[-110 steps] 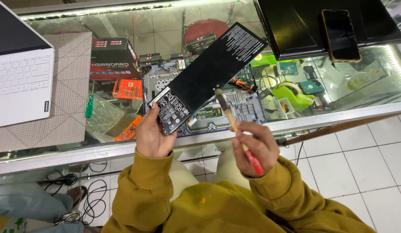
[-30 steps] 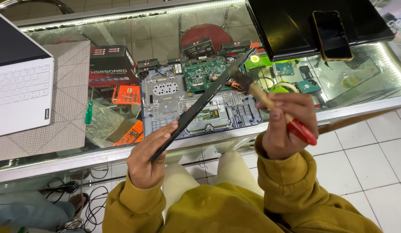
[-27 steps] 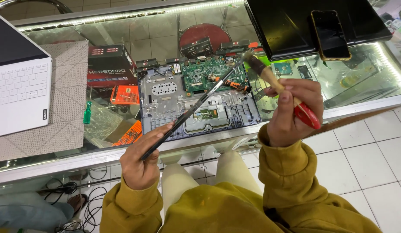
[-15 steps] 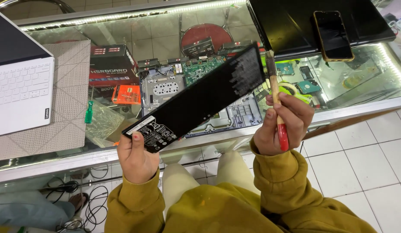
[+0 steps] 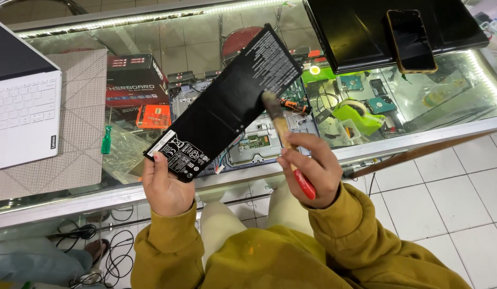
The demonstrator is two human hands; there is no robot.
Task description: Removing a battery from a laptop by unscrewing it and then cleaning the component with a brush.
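Observation:
My left hand [image 5: 167, 184] grips the lower end of a long flat black battery pack [image 5: 227, 101], its labelled face turned up toward me and slanting up to the right over the glass counter. My right hand [image 5: 310, 168] holds a small paintbrush [image 5: 283, 136] with a wooden shaft and a red handle end. The bristles touch the pack's right edge near its middle. Both sleeves are mustard yellow.
A glass display counter [image 5: 398, 142] holds circuit boards, boxes and green parts inside. On top lie a white laptop [image 5: 21, 109] on a grey mat [image 5: 77, 134], a green screwdriver [image 5: 106, 140], a black laptop [image 5: 366, 32] and a phone [image 5: 411, 40]. Cables lie on the tiled floor at lower left.
The pack was edge-on a second ago and has turned so its labelled face is up. The brush has come down from the right onto the pack's edge.

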